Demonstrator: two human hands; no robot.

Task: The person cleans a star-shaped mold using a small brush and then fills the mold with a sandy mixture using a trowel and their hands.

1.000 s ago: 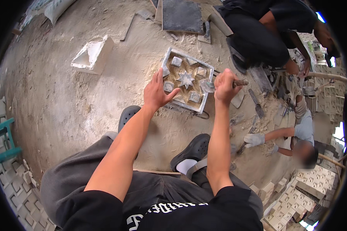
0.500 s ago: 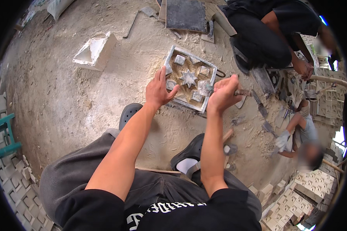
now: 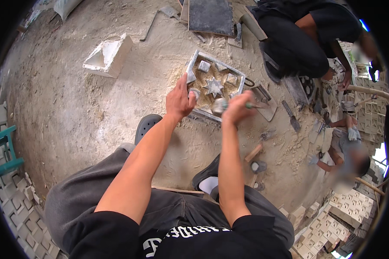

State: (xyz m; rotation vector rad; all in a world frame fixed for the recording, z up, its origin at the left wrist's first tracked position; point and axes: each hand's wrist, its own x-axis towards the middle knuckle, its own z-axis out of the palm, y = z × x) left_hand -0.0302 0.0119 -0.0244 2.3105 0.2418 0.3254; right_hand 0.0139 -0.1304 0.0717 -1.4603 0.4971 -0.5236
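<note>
Head view: a square metal mould [image 3: 215, 86] with a star-shaped core is seen lying on the sandy ground, towards its far side. The mould's near-left edge is pressed down by the left hand [image 3: 180, 100], fingers spread flat. A green-handled tool [image 3: 242, 105] is clenched in the right hand [image 3: 237, 110] over the mould's near edge; its head is blurred. For clean work, the frame should probably be kept braced and the tool applied evenly, clear of the star core.
</note>
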